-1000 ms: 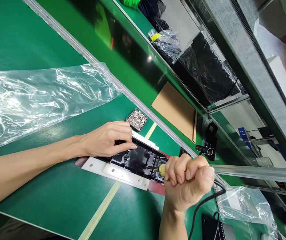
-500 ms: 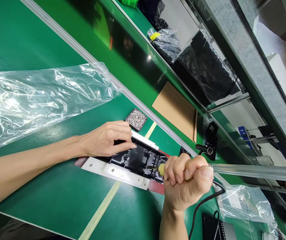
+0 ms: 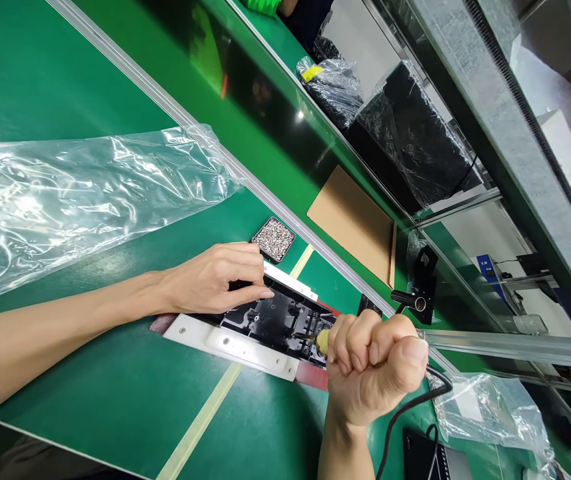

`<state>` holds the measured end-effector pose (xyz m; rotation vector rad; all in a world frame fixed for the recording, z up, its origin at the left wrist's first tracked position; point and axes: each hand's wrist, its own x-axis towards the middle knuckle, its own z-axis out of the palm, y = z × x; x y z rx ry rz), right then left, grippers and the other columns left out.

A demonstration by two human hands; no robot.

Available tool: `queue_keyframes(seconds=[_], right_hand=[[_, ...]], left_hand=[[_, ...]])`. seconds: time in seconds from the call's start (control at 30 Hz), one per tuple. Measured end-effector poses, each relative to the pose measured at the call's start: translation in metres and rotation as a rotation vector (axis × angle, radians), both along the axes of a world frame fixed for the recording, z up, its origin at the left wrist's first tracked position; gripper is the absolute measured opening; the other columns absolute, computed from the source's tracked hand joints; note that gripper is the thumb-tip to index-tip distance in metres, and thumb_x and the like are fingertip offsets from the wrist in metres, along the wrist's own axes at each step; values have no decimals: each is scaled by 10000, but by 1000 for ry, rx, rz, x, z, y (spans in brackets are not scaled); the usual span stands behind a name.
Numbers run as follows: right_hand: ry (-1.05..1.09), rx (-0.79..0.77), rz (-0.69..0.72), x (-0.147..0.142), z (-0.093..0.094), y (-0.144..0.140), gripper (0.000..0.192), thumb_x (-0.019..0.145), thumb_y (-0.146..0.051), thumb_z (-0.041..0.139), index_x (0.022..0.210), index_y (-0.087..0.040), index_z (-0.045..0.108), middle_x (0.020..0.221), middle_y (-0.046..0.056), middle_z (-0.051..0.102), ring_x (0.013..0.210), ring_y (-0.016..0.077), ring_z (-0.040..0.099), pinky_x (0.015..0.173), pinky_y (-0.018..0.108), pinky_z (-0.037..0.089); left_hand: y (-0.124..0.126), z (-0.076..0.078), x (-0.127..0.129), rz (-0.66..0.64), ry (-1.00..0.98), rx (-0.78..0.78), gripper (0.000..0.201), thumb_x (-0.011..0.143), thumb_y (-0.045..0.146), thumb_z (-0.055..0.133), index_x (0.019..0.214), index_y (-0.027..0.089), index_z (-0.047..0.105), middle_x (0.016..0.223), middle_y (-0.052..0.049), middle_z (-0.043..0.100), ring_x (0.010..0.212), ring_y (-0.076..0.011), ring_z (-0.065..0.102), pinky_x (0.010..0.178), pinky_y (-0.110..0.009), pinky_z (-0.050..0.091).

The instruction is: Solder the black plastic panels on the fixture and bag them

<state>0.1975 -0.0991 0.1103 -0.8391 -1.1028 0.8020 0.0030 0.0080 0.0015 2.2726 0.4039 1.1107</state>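
Item: black plastic housing (image 3: 270, 319), seated in a white fixture (image 3: 230, 345) near the worktop's (image 3: 115, 393) right front, just short of the metal rail (image 3: 245, 177) that runs along its far edge.

My left hand (image 3: 215, 279): fingers flattened and partly curled on the housing's left end, pressing it down; it grips nothing.

My right hand (image 3: 372, 367): closed in a tight fist round the powered screwdriver (image 3: 321, 340), whose yellow collar and bit show at the housing's right end; its black cable (image 3: 405, 407) trails off toward the front edge.

Nearby: tray of small screws (image 3: 273, 239) just beyond my left fingers; clear plastic bag (image 3: 80, 193) at the left; cardboard sheet (image 3: 352, 220) past the rail.

Risks, as I judge them: the bit could ride off the screw and score the plastic if I tilt it; the cable may tug my wrist; the housing could shift in the fixture if my left hand eases.
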Motion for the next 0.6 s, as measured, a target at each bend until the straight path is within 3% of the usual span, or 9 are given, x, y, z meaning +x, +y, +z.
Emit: queue_keyframes(seconds=[0.6], right_hand=[[-15, -23, 12, 0, 2, 0, 495, 1030, -438, 484, 629, -198, 320, 472, -95, 241, 346, 48, 215, 337, 151, 303]], left_hand=[[0, 1, 0, 1, -1, -4, 193, 1031, 215, 679, 847, 163, 656, 756, -16, 641, 746, -159, 532, 789, -344, 441]])
